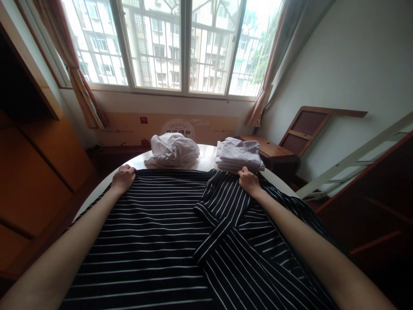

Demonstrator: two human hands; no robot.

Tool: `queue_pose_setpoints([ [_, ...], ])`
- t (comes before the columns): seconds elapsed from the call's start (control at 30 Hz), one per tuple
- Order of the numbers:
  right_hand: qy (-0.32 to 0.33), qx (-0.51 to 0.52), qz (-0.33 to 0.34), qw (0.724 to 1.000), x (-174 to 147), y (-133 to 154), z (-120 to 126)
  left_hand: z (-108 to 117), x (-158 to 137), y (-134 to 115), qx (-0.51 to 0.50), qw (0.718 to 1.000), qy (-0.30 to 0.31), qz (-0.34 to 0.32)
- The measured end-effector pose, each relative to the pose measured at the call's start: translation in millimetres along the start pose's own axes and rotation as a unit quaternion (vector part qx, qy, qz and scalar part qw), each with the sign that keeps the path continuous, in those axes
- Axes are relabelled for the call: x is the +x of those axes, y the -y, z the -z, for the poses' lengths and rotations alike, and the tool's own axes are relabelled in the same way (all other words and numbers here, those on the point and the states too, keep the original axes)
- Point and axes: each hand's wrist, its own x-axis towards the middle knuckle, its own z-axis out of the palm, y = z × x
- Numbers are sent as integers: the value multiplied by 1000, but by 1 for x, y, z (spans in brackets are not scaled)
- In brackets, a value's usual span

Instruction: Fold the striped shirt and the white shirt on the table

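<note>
A black shirt with thin white stripes (151,228) lies spread over the round white table (206,151), its near part running out of view at the bottom. One sleeve and its cuff are folded across the body at the right. My left hand (123,178) is closed on the far left corner of the cloth. At the far edge on the right, my right hand (249,181) pinches the shirt beside the folded part. Fingertips of both hands are partly hidden.
Behind the shirt sit a crumpled white cloth heap (174,150) and a stack of folded white shirts (239,154). A wooden chair (300,129) stands at back right, near a ladder (348,165). Wooden cabinets (54,150) line the left, below a barred window (155,47).
</note>
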Motion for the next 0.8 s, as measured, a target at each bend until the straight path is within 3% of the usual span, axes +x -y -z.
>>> queue_pose_setpoints([
  [0.3, -5, 20, -46, 999, 0, -1, -4, 4, 2, -6, -17, 999, -5, 38],
  [0.5, -19, 14, -36, 999, 7, 1, 11, 13, 11, -13, -58, 998, -21, 29],
  [0.67, -117, 40, -56, 991, -6, -7, 41, 40, 8, -5, -137, 982, -125, 39],
  [0.8, -177, 59, -27, 982, -49, -19, 60, 67, -29, 10, -169, 966, -195, -3],
])
